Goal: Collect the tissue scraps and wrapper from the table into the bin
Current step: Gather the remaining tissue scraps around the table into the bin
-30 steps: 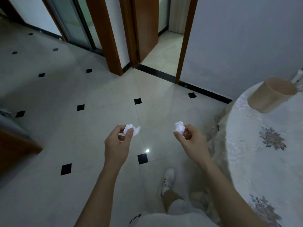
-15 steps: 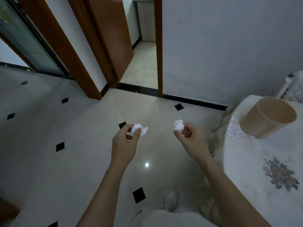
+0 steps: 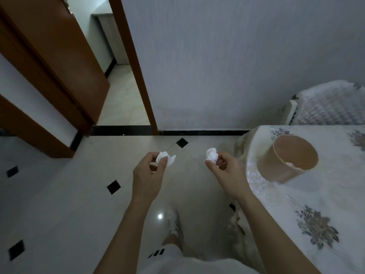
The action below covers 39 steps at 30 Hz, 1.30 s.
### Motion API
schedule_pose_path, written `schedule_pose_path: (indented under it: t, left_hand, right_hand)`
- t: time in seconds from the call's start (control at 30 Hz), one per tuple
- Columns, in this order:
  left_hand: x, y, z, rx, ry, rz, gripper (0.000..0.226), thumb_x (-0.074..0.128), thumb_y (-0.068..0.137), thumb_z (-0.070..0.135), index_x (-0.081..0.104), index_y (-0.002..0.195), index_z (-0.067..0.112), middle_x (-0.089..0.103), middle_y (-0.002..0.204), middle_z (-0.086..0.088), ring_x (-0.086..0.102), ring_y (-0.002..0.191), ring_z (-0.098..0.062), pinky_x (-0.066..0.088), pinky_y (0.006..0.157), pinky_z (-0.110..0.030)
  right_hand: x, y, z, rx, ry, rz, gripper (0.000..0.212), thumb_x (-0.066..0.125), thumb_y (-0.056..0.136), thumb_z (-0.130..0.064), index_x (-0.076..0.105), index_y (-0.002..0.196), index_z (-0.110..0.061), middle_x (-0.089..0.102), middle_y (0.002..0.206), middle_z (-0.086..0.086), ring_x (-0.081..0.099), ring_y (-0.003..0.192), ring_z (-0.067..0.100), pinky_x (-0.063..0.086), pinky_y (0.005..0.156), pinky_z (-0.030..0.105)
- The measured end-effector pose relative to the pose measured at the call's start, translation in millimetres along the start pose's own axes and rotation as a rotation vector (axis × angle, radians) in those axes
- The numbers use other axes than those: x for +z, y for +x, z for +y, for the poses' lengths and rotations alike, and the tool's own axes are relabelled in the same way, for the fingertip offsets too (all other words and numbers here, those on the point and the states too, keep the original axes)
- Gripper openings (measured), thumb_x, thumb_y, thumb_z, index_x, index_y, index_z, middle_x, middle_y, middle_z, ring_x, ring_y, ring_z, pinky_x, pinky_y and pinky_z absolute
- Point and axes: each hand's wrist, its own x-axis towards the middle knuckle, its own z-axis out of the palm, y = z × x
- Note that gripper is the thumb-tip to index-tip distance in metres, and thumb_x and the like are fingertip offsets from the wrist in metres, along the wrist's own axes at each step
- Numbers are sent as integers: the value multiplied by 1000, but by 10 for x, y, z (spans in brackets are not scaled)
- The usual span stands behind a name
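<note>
Head view, left hand (image 3: 147, 175) pinching tissue scrap (image 3: 166, 158), right hand (image 3: 227, 171) pinching second scrap (image 3: 211, 154)

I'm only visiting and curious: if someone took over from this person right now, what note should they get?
Left hand pinches the left tissue scrap; right hand pinches the right tissue scrap, both over the floor beside the table.
The tan bin stands on the table, right of the right hand, with something pale inside.
Done: two scraps in hand.
Left: drop both into the bin; the wrapper is not in view.
</note>
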Motion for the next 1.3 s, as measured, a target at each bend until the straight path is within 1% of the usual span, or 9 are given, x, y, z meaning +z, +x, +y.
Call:
schedule_pose_path:
  t: [0.1,0.23,0.43,0.53,0.7,0.83,0.9,1.13,1.3]
  left_hand:
    - [214,454,6,10,-6,-71,12,60,96,32,65,103,24,65,92,7,64,81,-15,43,61,-13]
    - [504,1158,71,40,-46,-180,16,60,95,32,65,108,23,66,96,6,64,84,-14,44,64,-17]
    - [961,2143,449,146,-89,-379,6,62,95,32,64,93,37,67,83,9,62,74,-9,47,64,-21]
    - [1266,2416,733,196,-133,-476,10,62,94,28,66,90,36,67,77,10,59,66,-3,41,58,-11]
    - [1825,2358,1148,286,-172,-716,13,63,93,28,64,82,36,61,63,10,53,56,-4,38,51,-12]
    - [2213,2095,1369,372,-166,-881,6,65,92,34,69,91,30,67,71,7,56,59,-3,43,56,-16]
    - [2377,1945,1451,417,-132,-922,10,66,90,37,70,95,29,69,76,6,59,61,-4,45,57,-21]
    - [2758,1462,1724,520,-84,-1006,7,67,90,33,69,95,30,68,86,13,61,71,-1,46,62,-20]
    - [2900,1229,1785,596,-48,-1032,13,67,88,37,70,99,29,68,94,12,64,77,-10,53,72,-33]
  right_hand:
    - [-34,310,15,33,-1,41,20,70,85,-40,64,78,-23,58,69,-5,49,57,3,42,56,23]
    - [-89,784,-45,100,6,152,17,71,85,-38,64,78,-24,61,69,-6,51,58,1,40,55,13]
    - [-297,1348,-188,190,-30,337,18,72,85,-40,65,82,-24,61,69,-7,55,62,2,41,56,14]
    - [-462,1437,-199,235,-69,456,21,70,84,-44,61,78,-26,61,69,-7,56,63,5,45,59,23]
    - [-836,1169,-138,308,-143,668,26,71,86,-38,52,70,-34,55,61,-9,55,61,2,37,52,15]
    - [-1115,777,41,397,-133,811,16,70,87,-38,65,86,-23,64,74,-7,58,70,4,42,55,19]
    - [-1232,578,104,453,-130,859,13,70,87,-40,65,93,-29,66,78,-10,59,73,0,43,58,20]
    - [-1452,112,222,590,-149,970,14,67,83,-50,61,88,-39,65,76,-15,61,69,-2,50,59,29]
    - [-1561,111,258,599,-166,950,13,65,86,-48,60,88,-36,63,74,-15,61,66,2,54,63,34]
